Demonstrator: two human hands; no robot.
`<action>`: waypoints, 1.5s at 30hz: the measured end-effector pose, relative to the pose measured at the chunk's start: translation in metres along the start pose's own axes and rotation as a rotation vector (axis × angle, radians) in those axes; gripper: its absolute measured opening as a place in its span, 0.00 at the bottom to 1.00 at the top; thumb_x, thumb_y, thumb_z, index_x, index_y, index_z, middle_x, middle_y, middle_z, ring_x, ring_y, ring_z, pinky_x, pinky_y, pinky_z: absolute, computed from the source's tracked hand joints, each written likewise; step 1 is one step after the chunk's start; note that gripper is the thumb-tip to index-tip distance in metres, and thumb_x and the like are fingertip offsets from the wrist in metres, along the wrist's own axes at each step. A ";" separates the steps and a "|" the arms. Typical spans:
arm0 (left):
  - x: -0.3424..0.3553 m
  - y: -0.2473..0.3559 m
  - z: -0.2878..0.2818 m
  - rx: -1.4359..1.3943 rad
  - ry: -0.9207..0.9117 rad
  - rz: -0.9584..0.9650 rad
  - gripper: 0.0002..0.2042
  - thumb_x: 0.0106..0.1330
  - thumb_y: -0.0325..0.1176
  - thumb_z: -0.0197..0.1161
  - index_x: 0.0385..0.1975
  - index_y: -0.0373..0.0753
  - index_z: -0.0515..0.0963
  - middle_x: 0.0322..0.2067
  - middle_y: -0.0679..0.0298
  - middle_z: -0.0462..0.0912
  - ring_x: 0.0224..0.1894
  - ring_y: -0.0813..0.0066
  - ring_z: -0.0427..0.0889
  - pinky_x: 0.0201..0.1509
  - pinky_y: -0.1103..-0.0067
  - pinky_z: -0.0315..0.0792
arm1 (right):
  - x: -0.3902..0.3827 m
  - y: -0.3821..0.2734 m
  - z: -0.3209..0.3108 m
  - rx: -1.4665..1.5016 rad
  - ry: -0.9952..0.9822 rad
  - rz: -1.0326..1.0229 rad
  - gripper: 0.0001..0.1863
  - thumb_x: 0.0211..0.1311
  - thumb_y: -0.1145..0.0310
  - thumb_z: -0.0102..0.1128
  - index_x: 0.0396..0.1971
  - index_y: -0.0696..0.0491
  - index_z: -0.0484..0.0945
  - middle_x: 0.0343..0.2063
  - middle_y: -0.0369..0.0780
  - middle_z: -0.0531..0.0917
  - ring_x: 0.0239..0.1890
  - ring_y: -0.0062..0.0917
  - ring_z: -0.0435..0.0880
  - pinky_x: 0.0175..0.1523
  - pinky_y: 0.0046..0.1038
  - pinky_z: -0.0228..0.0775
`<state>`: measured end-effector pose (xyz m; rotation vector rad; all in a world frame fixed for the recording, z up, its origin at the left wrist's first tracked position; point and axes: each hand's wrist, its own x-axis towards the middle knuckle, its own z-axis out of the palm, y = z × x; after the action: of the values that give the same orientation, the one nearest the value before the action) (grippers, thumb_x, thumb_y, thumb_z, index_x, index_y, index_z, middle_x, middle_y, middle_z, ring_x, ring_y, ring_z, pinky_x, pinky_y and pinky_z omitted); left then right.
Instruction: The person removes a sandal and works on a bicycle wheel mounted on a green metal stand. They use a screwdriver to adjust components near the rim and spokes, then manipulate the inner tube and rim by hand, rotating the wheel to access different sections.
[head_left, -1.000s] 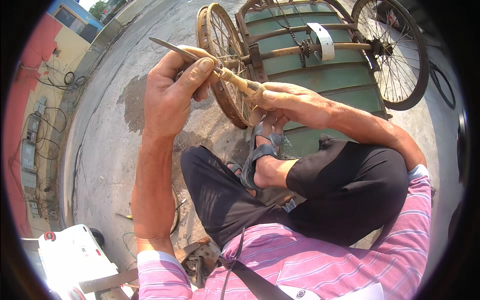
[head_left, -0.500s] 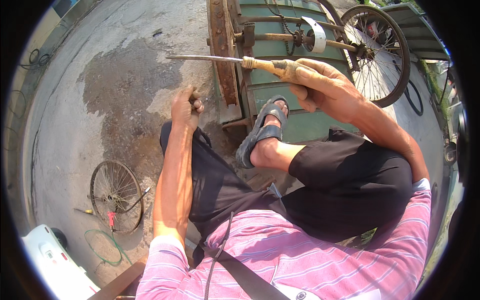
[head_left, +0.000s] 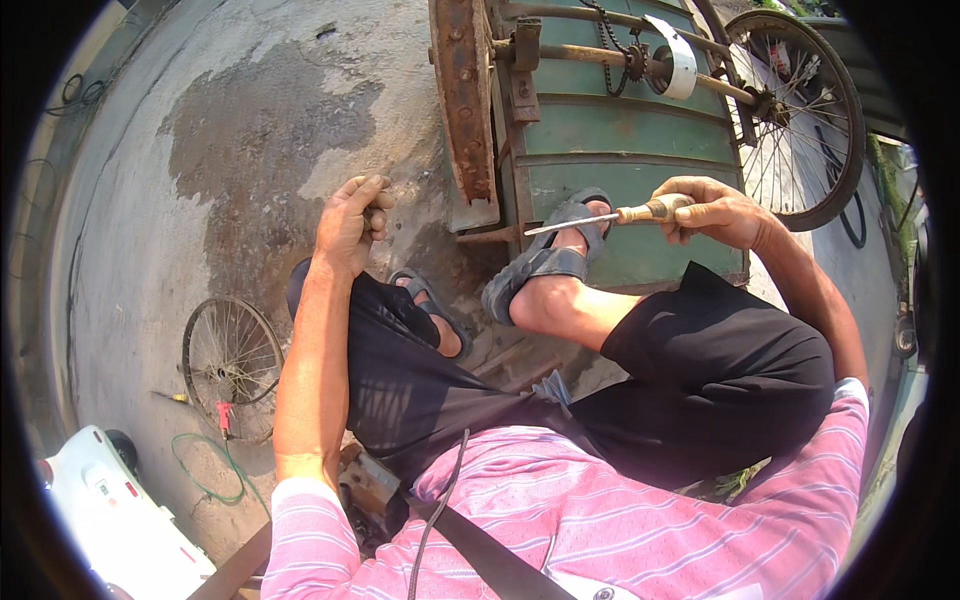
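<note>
My right hand (head_left: 712, 215) grips a screwdriver-like tool (head_left: 655, 212) by its pale wooden handle, its slim metal shaft pointing left across my raised sandaled foot (head_left: 550, 300). My left hand (head_left: 352, 222) is raised at the left with curled fingers; what is in them, if anything, I cannot make out. Just beyond my hands is a rusty wheel rim (head_left: 462, 120) seen edge-on, beside an overturned cart with a green ribbed panel (head_left: 590, 135), an axle, a chain and a white curved metal piece (head_left: 676, 60).
A spoked tyred wheel (head_left: 840, 110) stands at the cart's right. On the stained concrete (head_left: 190, 230) lie a loose wheel (head_left: 255, 350), a red-handled tool (head_left: 223, 415) and a green hose (head_left: 205, 480). A white vehicle body (head_left: 120, 520) is at the lower left.
My left hand has let go of the tool and moved down. My right hand has moved right and lower with the tool. The view has shifted, showing the loose wheel at the left.
</note>
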<state>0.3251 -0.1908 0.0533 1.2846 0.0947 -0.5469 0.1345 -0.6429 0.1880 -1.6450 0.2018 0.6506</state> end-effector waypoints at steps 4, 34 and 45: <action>0.021 0.005 -0.005 0.060 0.024 -0.023 0.08 0.76 0.38 0.62 0.41 0.40 0.78 0.25 0.70 0.80 0.20 0.84 0.71 0.23 0.82 0.64 | 0.037 0.024 -0.037 -0.163 0.111 0.178 0.23 0.67 0.60 0.62 0.59 0.56 0.78 0.40 0.34 0.83 0.42 0.20 0.81 0.50 0.26 0.74; 0.077 -0.074 0.045 1.049 -0.046 0.279 0.12 0.68 0.35 0.63 0.42 0.33 0.82 0.28 0.59 0.81 0.28 0.67 0.80 0.36 0.70 0.75 | 0.187 0.089 0.014 -1.030 0.362 -0.094 0.22 0.67 0.50 0.62 0.51 0.50 0.86 0.50 0.48 0.81 0.57 0.46 0.80 0.63 0.44 0.73; 0.068 -0.075 0.051 1.190 -0.159 0.577 0.13 0.63 0.34 0.60 0.42 0.36 0.86 0.34 0.49 0.89 0.38 0.51 0.88 0.45 0.62 0.78 | 0.205 0.037 0.061 -1.359 0.237 0.017 0.20 0.60 0.56 0.65 0.47 0.53 0.89 0.47 0.49 0.89 0.52 0.44 0.88 0.56 0.42 0.81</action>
<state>0.3400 -0.2736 -0.0228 2.2846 -0.8289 -0.1574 0.2669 -0.5442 0.0476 -3.0295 -0.1111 0.6215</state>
